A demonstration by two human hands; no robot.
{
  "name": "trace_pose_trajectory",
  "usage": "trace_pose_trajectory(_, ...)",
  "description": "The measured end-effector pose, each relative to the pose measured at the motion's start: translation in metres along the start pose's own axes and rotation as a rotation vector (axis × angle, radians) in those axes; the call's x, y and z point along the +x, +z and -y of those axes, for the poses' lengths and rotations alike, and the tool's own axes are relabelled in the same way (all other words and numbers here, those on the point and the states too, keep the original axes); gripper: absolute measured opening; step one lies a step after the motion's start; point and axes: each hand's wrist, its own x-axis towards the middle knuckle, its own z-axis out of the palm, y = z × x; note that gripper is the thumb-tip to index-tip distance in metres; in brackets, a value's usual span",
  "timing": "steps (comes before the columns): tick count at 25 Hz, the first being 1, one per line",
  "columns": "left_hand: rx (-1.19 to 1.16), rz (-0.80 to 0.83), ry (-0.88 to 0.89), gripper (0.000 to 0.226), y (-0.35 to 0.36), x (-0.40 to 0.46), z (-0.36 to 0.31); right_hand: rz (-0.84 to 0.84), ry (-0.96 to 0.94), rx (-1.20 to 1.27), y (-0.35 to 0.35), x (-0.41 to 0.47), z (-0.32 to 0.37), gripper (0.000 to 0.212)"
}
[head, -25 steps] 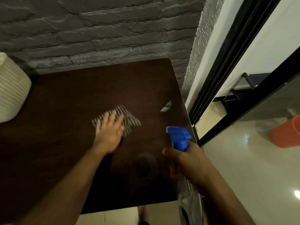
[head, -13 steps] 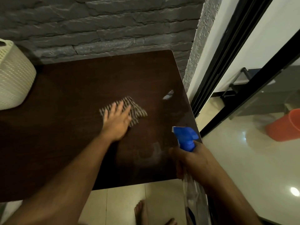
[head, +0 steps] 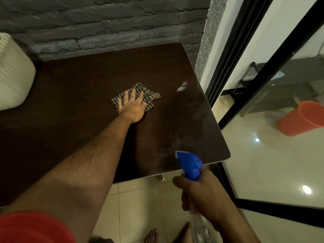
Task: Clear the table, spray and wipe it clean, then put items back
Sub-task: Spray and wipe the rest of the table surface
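- The left hand [head: 131, 106] is lying flat on the checked cloth [head: 148, 96], with the fingers straight and a little spread, and it is pressing the cloth down on the worktop [head: 78, 102].
- The cloth is sticking out from under the fingertips on the far side and to the right of the hand; the palm is covering its near part.
- The hand and the cloth are sitting near the middle of the dark brown worktop, a bit toward its right half.
- The right hand [head: 201, 193] is gripping the spray bottle [head: 190, 164] with the fingers curled round its neck; the blue spray head is rising above the hand and pointing toward the worktop.
- This hand is hanging over the floor, just beside the near right corner of the worktop, well apart from the cloth.
- The clear body of the bottle is going down below the hand, and its lower end is blurred.
- A faint wet haze is showing on the worktop between the cloth and the spray head.
- A white woven basket [head: 14, 72] is standing at the far left edge of the worktop, near the grey brick wall [head: 105, 20].
- An orange bucket [head: 303, 118] is lying behind the glass door on the right.
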Motion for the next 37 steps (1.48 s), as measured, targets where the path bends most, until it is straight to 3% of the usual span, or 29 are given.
trace_pose_trajectory(3, -0.001, 0.007, 0.012, 0.057, 0.002, -0.007, 0.002, -0.094, 0.044, 0.015, -0.006, -0.005, -0.01, 0.017)
trace_pose_trajectory(9, -0.006, -0.001, 0.035, 0.056, 0.008, -0.024, -0.008, -0.043, -0.008, 0.004, 0.008, -0.006, -0.015, 0.019)
trace_pose_trajectory(12, -0.004, -0.028, 0.21, 0.055, 0.026, -0.08, -0.007, -0.105, -0.062, 0.024, -0.001, -0.003, -0.011, 0.021)
trace_pose_trajectory(15, 0.042, -0.095, 0.382, 0.054, 0.061, -0.169, 0.036, -0.092, -0.074, 0.027, -0.017, -0.004, -0.01, 0.025)
trace_pose_trajectory(18, 0.039, -0.116, 0.128, 0.054, 0.05, -0.149, 0.06, -0.081, -0.072, 0.011, -0.032, -0.002, -0.013, 0.02)
trace_pose_trajectory(20, 0.003, -0.132, -0.096, 0.055, 0.027, -0.095, 0.029, -0.077, -0.112, -0.02, -0.034, 0.0, -0.011, 0.015)
trace_pose_trajectory(21, 0.006, -0.092, -0.126, 0.056, 0.017, -0.078, 0.003, -0.08, -0.137, -0.025, -0.034, 0.001, -0.009, 0.015)
trace_pose_trajectory(22, 0.038, -0.079, -0.082, 0.056, 0.019, -0.075, -0.02, -0.081, -0.158, -0.021, -0.034, 0.002, -0.006, 0.015)
trace_pose_trajectory(24, 0.08, -0.092, 0.166, 0.056, 0.049, -0.113, -0.04, -0.059, -0.175, -0.01, -0.031, 0.001, -0.003, 0.015)
trace_pose_trajectory(26, 0.115, -0.091, 0.375, 0.054, 0.086, -0.185, -0.025, -0.038, -0.173, -0.012, -0.032, -0.002, -0.003, 0.014)
trace_pose_trajectory(27, 0.117, -0.093, 0.399, 0.053, 0.09, -0.209, -0.007, -0.039, -0.167, -0.018, -0.034, -0.002, -0.005, 0.014)
trace_pose_trajectory(31, 0.087, -0.074, 0.153, 0.054, 0.056, -0.157, 0.039, -0.06, -0.141, -0.031, -0.042, 0.002, -0.007, 0.015)
trace_pose_trajectory(34, 0.053, -0.063, 0.018, 0.056, 0.036, -0.111, -0.008, -0.055, -0.117, -0.019, -0.041, 0.003, -0.006, 0.017)
trace_pose_trajectory(37, 0.09, -0.077, 0.239, 0.056, 0.07, -0.158, -0.046, -0.036, -0.113, 0.017, -0.034, -0.003, -0.004, 0.014)
